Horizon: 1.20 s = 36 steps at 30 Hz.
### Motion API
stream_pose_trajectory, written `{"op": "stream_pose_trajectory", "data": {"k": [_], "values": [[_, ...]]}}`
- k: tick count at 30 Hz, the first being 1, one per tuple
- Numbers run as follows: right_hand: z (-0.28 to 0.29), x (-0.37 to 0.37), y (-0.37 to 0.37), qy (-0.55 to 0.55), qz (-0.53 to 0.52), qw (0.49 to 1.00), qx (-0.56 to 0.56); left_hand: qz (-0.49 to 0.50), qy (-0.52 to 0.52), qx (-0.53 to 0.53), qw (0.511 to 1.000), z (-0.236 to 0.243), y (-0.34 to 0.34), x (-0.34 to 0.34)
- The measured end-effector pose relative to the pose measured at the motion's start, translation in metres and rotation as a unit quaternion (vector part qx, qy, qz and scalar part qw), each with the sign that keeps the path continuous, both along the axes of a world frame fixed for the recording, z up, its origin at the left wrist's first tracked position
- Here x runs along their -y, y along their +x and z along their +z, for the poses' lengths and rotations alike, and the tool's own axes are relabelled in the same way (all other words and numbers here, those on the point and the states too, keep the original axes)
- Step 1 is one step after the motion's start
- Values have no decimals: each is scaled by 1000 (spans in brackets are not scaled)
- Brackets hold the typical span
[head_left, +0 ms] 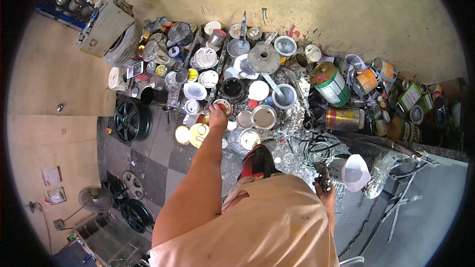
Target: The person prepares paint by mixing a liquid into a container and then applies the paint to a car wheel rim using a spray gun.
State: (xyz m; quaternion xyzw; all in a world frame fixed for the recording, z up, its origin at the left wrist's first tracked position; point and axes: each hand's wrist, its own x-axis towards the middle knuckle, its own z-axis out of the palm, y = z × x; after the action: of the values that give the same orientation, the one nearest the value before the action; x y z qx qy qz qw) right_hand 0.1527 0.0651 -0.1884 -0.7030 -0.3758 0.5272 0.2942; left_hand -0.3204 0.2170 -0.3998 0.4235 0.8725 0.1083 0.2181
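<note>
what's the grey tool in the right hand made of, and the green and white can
Grey tool: probably metal, dull and blotchy, judging by its worn-looking grey patches. Can: likely metal with a printed coat, judging by its gold-brown top.

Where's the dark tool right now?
The dark tool is in the right hand, right of centre in the head view, just left of the white cup.

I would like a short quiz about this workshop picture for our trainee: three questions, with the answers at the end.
1. Which hand holds the spray gun? A) left B) right C) both
2. True or false: the electric fan is in the left half of the picture.
3. Fill in: the big paint can has a label of white and ____.

Key: 1. B, the right hand; 2. true; 3. green.
</note>
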Motion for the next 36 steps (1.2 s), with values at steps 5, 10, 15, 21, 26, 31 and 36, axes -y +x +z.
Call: {"op": "stream_pose_trajectory", "data": {"k": [5,10,15,21,26,31,36], "values": [[5,1,3,-21,-14,1000,5,-8,40,-23,999,-17,-4,4],[-6,9,16,-27,-14,999,31,39,35,-5,999,-4,4,-6],[-3,4,17,-28,-8,999,29,34,-88,11,995,5,-18,-23],[-14,13,16,22,-48,998,-32,-37,-84,-55,994,16,-6,-20],[-13,15,19,-12,-71,996,-43,49,-88,0,995,1,-14,-18],[-18,20,22,18,-78,995,-63,103,-149,7,984,32,-4,-32],[-6,13,15,-1,-43,999,-25,-63,-156,-45,985,57,-2,-20]]}}
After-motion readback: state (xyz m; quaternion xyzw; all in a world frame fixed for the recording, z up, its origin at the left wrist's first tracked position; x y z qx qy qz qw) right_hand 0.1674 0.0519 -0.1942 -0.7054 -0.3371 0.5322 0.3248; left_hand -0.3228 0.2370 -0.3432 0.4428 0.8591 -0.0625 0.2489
